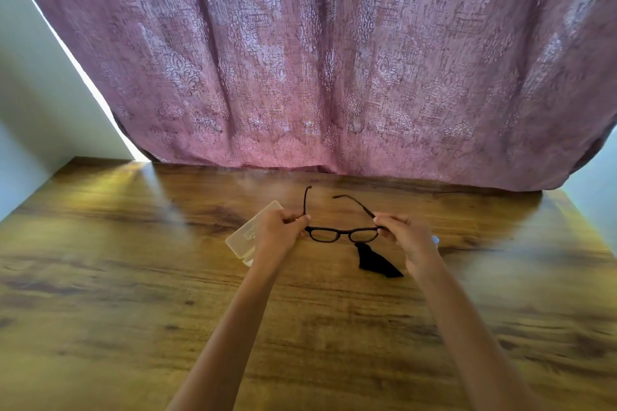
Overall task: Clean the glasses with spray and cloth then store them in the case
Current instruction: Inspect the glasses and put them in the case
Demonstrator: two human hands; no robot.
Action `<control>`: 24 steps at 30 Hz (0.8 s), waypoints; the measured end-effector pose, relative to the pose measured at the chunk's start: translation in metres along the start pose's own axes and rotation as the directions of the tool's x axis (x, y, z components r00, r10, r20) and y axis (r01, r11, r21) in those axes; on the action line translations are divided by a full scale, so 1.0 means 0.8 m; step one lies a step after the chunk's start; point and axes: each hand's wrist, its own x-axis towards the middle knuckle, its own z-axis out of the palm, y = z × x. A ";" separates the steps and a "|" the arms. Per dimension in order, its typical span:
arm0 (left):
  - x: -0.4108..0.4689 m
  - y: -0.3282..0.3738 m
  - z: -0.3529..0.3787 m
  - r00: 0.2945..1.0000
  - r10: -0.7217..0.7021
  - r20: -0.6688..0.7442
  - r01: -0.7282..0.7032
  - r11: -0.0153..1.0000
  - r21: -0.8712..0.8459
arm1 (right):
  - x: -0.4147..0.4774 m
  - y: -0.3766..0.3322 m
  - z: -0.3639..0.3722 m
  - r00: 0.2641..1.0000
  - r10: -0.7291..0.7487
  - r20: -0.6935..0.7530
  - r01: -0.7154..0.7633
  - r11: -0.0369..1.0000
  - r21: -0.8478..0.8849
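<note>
Pink patterned fabric curtain (334, 60) hangs across the far side, its hem reaching the back edge of the brown wood-grain table (133, 310). Both bare forearms reach forward over the table. Left hand (278, 232) is pinched closed on the left hinge corner of the dark thin-framed glasses (342, 234); right hand (409, 238) is pinched closed on the right hinge corner. Glasses are held between the two grips, above the table, temples unfolded and pointing away from the person, lenses facing back toward the camera. Translucent pale plastic rectangular case (248, 233) lies partly hidden behind the left grip. Crumpled black cleaning cloth (375, 262) lies on the table just below the glasses, nearer the right grip.
</note>
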 end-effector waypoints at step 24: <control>0.013 -0.003 -0.029 0.976 0.015 0.219 -0.006 0.999 -0.043 | -0.004 -0.006 -0.002 0.966 0.042 0.257 -0.060 0.996 0.065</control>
